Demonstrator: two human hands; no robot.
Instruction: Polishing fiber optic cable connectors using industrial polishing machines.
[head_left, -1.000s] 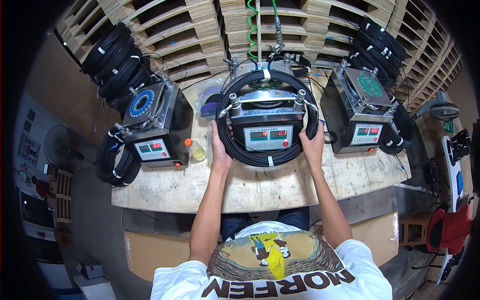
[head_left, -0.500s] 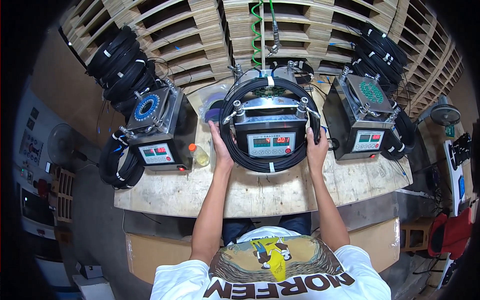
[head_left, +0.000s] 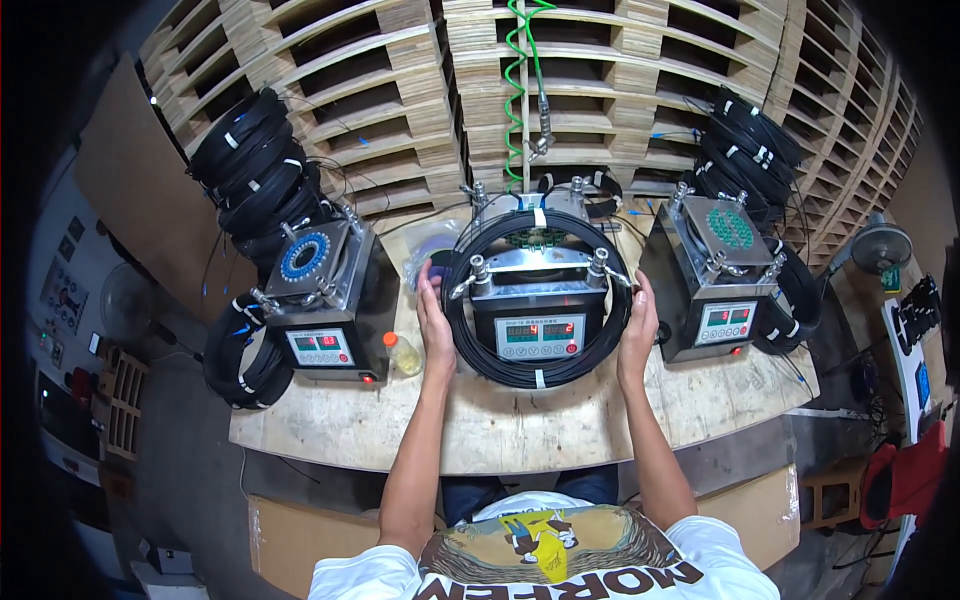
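Note:
A round coil of black cable [head_left: 483, 358], bound with white ties at top and bottom, hangs around the front of the middle machine [head_left: 590, 316], a dark box with a lit red digit display and metal clamp posts. My left hand [head_left: 435, 325] lies along the coil's left side, fingers stretched upward. On the opposite side, my right hand [head_left: 638, 325] is held flat, fingers extended, close against the coil's outer edge. Whether either palm presses on the cable cannot be made out. Neither hand's fingers wrap round it.
Similar machines stand at left [head_left: 318, 345] and right [head_left: 722, 322], with black cable coils [head_left: 250, 165] stacked behind. An orange-capped bottle [head_left: 404, 355] is on the wooden table [head_left: 340, 430], left of my left hand. Wooden pallets [head_left: 400, 110] and a green spiral air hose [head_left: 513, 95] are behind.
The view has tilted, so the scene sits lower. My right hand's fingers, earlier curled on the coil, have straightened along its outside. The coil keeps its place on the machine; displayed digits differ.

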